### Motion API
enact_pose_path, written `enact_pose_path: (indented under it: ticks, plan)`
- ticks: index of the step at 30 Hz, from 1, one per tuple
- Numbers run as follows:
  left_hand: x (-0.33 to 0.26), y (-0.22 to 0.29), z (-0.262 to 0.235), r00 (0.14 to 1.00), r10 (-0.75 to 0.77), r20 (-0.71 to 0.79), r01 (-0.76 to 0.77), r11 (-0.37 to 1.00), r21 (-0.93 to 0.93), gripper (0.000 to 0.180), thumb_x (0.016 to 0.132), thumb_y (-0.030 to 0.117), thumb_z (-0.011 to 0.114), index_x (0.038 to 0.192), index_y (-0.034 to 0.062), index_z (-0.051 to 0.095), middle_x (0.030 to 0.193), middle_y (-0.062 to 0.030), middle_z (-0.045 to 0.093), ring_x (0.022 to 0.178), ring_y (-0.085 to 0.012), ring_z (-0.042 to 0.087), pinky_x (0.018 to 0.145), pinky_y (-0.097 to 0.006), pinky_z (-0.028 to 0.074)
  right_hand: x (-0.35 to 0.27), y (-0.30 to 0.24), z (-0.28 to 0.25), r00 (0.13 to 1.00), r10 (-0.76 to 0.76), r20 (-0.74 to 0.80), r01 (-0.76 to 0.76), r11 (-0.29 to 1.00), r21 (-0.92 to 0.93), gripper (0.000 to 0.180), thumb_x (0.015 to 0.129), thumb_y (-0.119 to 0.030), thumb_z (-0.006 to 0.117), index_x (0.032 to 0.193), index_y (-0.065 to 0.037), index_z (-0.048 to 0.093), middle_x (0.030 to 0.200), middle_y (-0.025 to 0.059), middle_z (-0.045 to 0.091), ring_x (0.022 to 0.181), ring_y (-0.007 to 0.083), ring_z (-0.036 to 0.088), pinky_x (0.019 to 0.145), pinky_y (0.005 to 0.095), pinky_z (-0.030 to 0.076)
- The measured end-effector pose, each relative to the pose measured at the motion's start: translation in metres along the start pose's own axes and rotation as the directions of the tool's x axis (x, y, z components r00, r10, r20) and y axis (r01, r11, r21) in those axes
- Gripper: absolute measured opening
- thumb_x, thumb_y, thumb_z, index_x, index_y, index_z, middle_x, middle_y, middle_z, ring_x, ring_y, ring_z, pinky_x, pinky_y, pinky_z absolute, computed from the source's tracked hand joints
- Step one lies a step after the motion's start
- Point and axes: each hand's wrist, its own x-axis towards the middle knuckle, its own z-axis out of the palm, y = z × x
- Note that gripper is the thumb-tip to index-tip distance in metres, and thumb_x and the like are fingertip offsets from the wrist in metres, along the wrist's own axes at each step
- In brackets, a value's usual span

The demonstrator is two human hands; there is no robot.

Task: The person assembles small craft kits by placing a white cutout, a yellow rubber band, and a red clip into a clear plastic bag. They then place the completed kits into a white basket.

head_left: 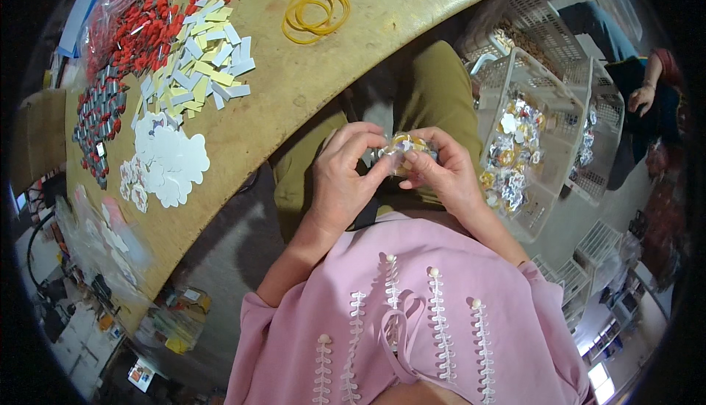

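Over my lap, both hands hold a small clear plastic packet (pixel 401 149) with yellow and white pieces inside. My left hand (pixel 343 173) grips its left side between thumb and bent fingers. From the other side, my right hand (pixel 448 173) pinches it, the thumb lying across the front. The fingers partly cover the packet, so its full contents are hidden. Right of my knee stands a white plastic basket (pixel 548 184) with similar shiny packets (pixel 512 151) inside.
A yellowish table (pixel 272 111) curves along the left. On it lie yellow rings (pixel 316 15), red-ended parts (pixel 151 41), grey parts (pixel 99 122), yellow and white slips (pixel 209 63) and white scalloped cards (pixel 170 158). Another person's hand (pixel 642 100) shows beyond the baskets.
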Motion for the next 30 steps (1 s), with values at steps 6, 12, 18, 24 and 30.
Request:
enact_pose_path:
  ticks: [6,12,18,24,30]
  plan:
    - [0.003,0.000,-0.005,0.993,0.087,-0.082,-0.078,0.992,0.101,0.011,0.075,0.003,0.072,0.085,0.0038,0.068,0.098,-0.0097,0.067,0.088,-0.0256,0.064,0.078,-0.035,0.051,0.000,-0.001,-0.002,0.994,-0.008,0.112,-0.004,0.994,0.107,0.033,0.092,-0.006,0.062,0.122,0.000,0.051,0.112,0.0067,0.058,0.095,0.0130,0.062,0.076,0.0283,0.060]
    - [-0.004,-0.001,-0.002,0.971,-0.229,-0.067,0.187,0.906,-0.379,0.008,0.084,-0.003,0.066,0.091,0.0009,0.068,0.100,-0.0075,0.064,0.087,-0.0119,0.061,0.077,-0.025,0.050,0.002,-0.002,-0.009,0.993,0.052,0.103,-0.071,0.979,0.192,0.032,0.092,-0.003,0.062,0.122,0.000,0.052,0.108,0.0064,0.060,0.093,0.0133,0.063,0.076,0.0294,0.060]
    - [-0.009,-0.011,-0.004,0.954,-0.289,0.084,0.273,0.715,-0.643,0.007,0.089,-0.005,0.061,0.095,-0.0029,0.064,0.103,-0.0072,0.059,0.095,-0.0114,0.056,0.087,-0.025,0.045,0.003,-0.003,-0.005,0.993,0.116,0.020,-0.117,0.966,0.232,0.024,0.090,-0.003,0.064,0.112,0.000,0.056,0.098,0.0061,0.063,0.084,0.0114,0.064,0.071,0.0273,0.061]
    - [-0.008,-0.010,-0.001,0.976,-0.220,0.004,0.178,0.777,-0.604,0.004,0.090,0.000,0.063,0.093,-0.0022,0.065,0.101,-0.0051,0.057,0.087,-0.0086,0.056,0.075,-0.021,0.047,0.008,0.006,-0.004,0.994,0.110,-0.017,-0.102,0.962,0.254,0.022,0.087,-0.001,0.065,0.107,0.000,0.057,0.097,0.0058,0.064,0.079,0.0111,0.065,0.069,0.0256,0.060]
    - [0.003,0.019,-0.011,0.982,0.009,-0.186,-0.057,0.966,-0.254,0.006,0.083,-0.004,0.066,0.089,-0.0011,0.066,0.093,-0.0096,0.062,0.086,-0.0160,0.059,0.073,-0.026,0.048,0.012,-0.004,0.001,0.998,-0.005,0.067,-0.019,0.931,0.364,0.022,0.088,-0.001,0.065,0.108,-0.001,0.057,0.100,0.0061,0.064,0.085,0.0125,0.066,0.072,0.0257,0.060]
